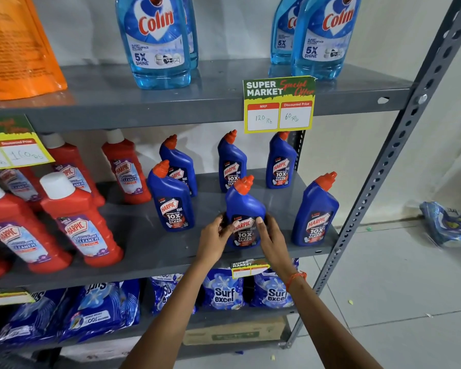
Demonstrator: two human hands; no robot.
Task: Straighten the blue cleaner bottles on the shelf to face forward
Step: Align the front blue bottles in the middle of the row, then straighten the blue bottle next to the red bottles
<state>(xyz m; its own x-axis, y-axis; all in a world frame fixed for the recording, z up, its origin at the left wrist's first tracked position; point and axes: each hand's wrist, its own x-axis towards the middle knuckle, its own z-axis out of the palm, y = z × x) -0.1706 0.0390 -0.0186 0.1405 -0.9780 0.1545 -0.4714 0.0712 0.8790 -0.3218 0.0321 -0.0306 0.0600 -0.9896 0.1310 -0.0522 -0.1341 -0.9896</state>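
Observation:
Several dark blue cleaner bottles with red caps stand on the grey middle shelf (144,249). The front middle bottle (244,206) is held at its lower body from both sides: my left hand (214,239) on its left, my right hand (273,239) on its right. Its label faces me. Other blue bottles stand front left (171,201), front right (316,211), and in the back row at left (180,165), middle (232,161) and right (281,161). Their labels point roughly forward.
Red bathroom cleaner bottles (77,219) fill the shelf's left half. Light blue glass cleaner bottles (157,41) stand on the upper shelf, with a price tag (278,105) hanging from its edge. Blue detergent packs (224,291) lie on the lower shelf. A slotted upright (383,161) bounds the right side.

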